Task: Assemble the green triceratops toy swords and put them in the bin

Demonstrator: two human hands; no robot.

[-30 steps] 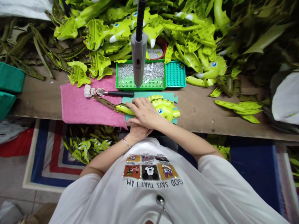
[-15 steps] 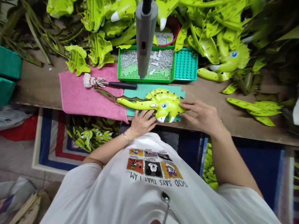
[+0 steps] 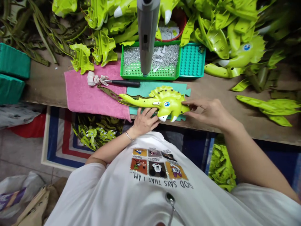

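Note:
A lime-green plastic triceratops-head toy (image 3: 175, 105) with a blue eye, white horns and a long handle-like arm lies on a teal foam mat (image 3: 164, 83). At its lower edge, by the white horn, my left hand (image 3: 145, 122) grips it, fingertips partly hidden against the plastic. My right hand (image 3: 209, 113) pinches the toy's right end between thumb and fingers. A dark olive strip (image 3: 110, 93) runs along the back of the arm. Above the toy hangs a grey powered screwdriver (image 3: 147, 40), its tip pointing down, apart from the toy.
A hammer (image 3: 113, 82) with a cloth-wrapped head lies on a pink towel (image 3: 94, 100). Behind is a green tray (image 3: 127, 74) of screws with a teal studded tray (image 3: 191, 62). Green shells (image 3: 216, 40) are heaped at the back. A bin of finished-looking heads (image 3: 94, 135) stands below the edge.
The camera view has shifted slightly, moving the scene a little to the right. My right hand's fingers have closed in more on the toy's end. The toy stays on the mat.

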